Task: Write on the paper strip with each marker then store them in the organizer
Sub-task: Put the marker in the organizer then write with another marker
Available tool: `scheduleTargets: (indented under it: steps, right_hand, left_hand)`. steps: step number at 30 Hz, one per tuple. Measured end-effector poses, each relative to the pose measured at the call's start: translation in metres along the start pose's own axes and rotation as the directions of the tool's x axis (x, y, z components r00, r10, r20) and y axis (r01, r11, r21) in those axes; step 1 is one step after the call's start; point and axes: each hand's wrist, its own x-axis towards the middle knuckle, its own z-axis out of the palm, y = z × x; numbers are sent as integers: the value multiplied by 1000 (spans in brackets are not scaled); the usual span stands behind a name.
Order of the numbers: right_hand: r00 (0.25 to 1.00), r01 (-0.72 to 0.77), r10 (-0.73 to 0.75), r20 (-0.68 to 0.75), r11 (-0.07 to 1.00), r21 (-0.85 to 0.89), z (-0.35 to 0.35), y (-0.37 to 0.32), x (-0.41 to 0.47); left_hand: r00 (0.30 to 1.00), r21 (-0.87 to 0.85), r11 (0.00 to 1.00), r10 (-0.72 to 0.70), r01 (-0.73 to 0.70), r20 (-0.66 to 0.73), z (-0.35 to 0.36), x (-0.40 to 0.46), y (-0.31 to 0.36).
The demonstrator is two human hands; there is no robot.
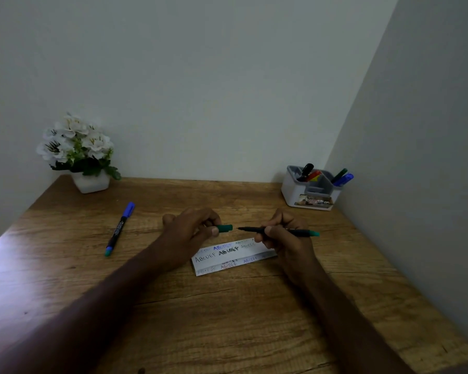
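My left hand (192, 228) pinches a green marker cap (224, 228), held just above the desk. My right hand (284, 236) grips the uncapped green marker (297, 232), tip pointing left toward the cap with a small gap between them. Below both hands lies the white paper strip (227, 259), covered with several rows of "ABCDEF" lettering in different colours. A capped blue marker (119, 228) lies on the desk to the left. The white and grey organizer (311, 193) stands at the back right and holds several markers.
A white pot of white flowers (79, 155) stands at the back left corner of the wooden desk (227, 319). Walls close the desk off behind and on the right.
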Motion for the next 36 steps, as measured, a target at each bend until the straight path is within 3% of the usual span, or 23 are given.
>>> scheduleTargets:
  steps: [10, 19, 26, 36]
  right_hand:
    - [999, 12, -10, 32, 997, -72, 0, 2, -1]
    - [999, 41, -40, 32, 999, -20, 0, 5, 2]
    - [992, 17, -5, 129, 996, -93, 6, 2, -1]
    - [983, -46, 57, 175, 997, -68, 9, 1, -3]
  left_hand:
    - [999, -43, 999, 32, -31, 25, -1, -2, 7]
    - [997, -71, 996, 58, -55, 41, 0, -4, 11]
    - [995, -265, 963, 77, -56, 69, 0, -2, 24]
    - [997, -312, 950, 36, -15, 62, -1, -3, 27]
